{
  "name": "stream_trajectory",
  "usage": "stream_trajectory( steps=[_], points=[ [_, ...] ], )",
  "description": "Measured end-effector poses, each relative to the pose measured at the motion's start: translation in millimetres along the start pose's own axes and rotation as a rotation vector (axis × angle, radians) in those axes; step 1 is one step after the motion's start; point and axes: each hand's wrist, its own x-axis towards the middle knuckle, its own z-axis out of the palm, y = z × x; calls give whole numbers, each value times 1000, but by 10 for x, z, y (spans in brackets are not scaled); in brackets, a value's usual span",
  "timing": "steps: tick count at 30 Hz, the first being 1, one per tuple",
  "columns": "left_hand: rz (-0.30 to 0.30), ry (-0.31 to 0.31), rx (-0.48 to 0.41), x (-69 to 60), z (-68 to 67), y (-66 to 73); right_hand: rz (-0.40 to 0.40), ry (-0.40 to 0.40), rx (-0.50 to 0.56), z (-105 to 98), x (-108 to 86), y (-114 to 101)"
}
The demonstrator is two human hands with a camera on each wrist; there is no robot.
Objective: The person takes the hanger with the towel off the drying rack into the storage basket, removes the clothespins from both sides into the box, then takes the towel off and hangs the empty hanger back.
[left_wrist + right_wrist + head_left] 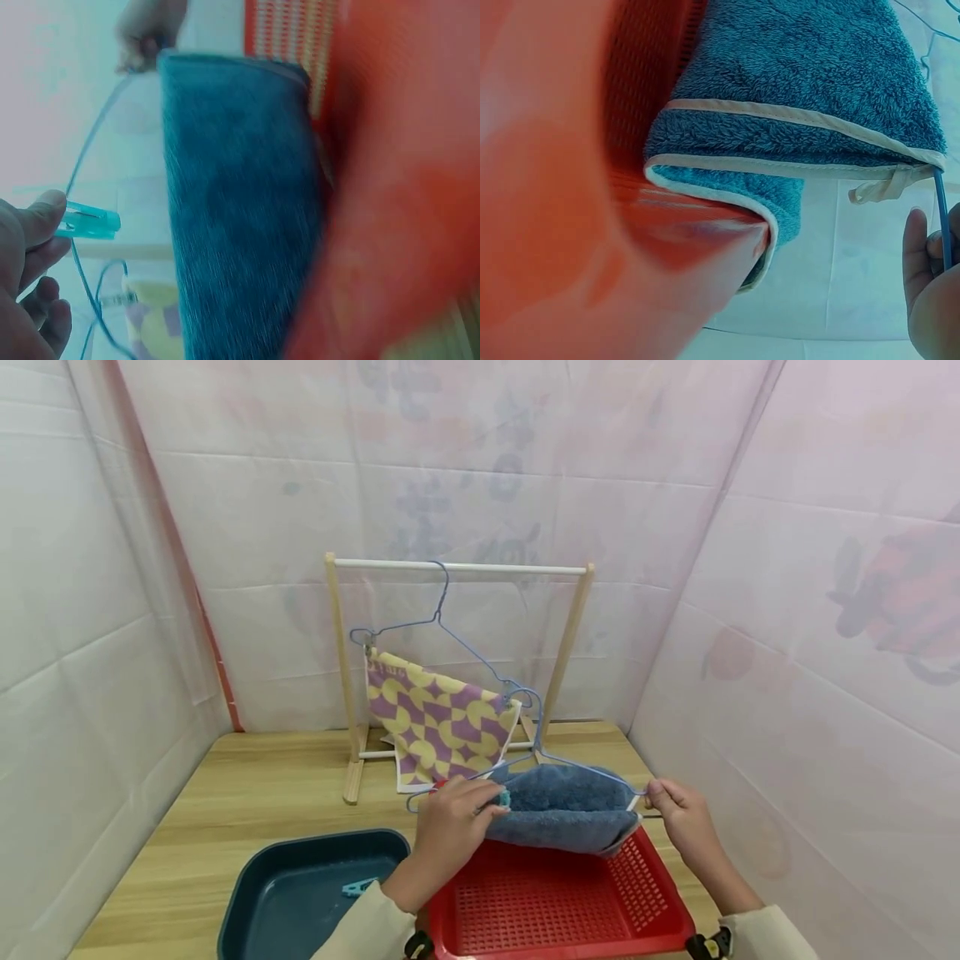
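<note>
A blue-grey fluffy towel (570, 831) hangs folded over the lower bar of a blue wire hanger (585, 763), above a red basket (540, 906). The left hand (453, 827) pinches a teal clip (91, 221) by the hanger wire, near the towel's left part. At the hanger's right end, the right hand (686, 827) grips the wire, seen also in the right wrist view beside the towel's pale edging (795, 114). Behind, a yellow and purple cloth (442, 714) is clipped to another blue hanger (472, 650).
The rack's white rod (465, 566) carries the rear hanger. A dark teal tray (258, 877) with a light blue clip (358, 887) stands at the front left of the wooden table (180, 818). Pale sheets (255, 518) surround the table at the back and sides.
</note>
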Motion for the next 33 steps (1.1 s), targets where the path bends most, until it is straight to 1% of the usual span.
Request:
stream_trajectory(
  steps=[3, 7, 14, 19, 23, 27, 29, 31, 33],
  points=[
    [-13, 7, 27, -49, -60, -69, 4, 0, 1, 11, -2, 27],
    [-46, 6, 45, -108, -149, -150, 14, -13, -8, 14, 0, 31],
    [-77, -12, 65, -149, -299, -270, 43, -34, -28, 11, 13, 11],
    [-94, -15, 103, -187, -390, -332, 36, -47, -10, -7, 1, -29],
    [-119, -29, 128, -235, -448, -384, 26, -44, -17, -42, 3, -35],
    [-143, -24, 139, -326, -513, -467, 24, -35, -41, -60, 12, -36],
    [-155, -24, 162, -392, -563, -515, 18, -42, -47, -53, 17, -40],
    [-178, -41, 186, -471, -610, -567, 15, -47, -33, -41, 22, -46],
    [-216, -68, 211, -547, -661, -614, 11, -49, -23, -32, 23, -52]
  ],
)
